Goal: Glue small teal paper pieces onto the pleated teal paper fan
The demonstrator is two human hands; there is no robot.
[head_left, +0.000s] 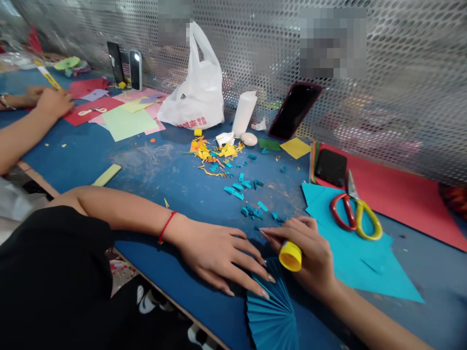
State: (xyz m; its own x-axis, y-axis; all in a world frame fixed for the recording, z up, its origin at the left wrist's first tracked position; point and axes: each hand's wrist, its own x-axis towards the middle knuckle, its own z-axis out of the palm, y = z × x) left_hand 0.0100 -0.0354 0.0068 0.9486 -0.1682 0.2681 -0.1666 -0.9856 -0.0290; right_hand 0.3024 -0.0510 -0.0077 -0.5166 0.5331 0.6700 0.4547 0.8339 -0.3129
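Pleated teal paper fan (272, 316) lies at the near table edge, pinned flat by the left hand's (219, 255) spread, released fingers so its folds stay put, while the right hand (310, 253) grips a yellow-capped glue stick (291, 255) (cap toward the camera) just above it.

1. My left hand (219, 255) presses flat on the pleated teal paper fan (272, 316).
2. My right hand (310, 253), touching the fan, grips a yellow-capped glue stick (291, 256).
3. Scissors (355, 214) lie right of the fan.
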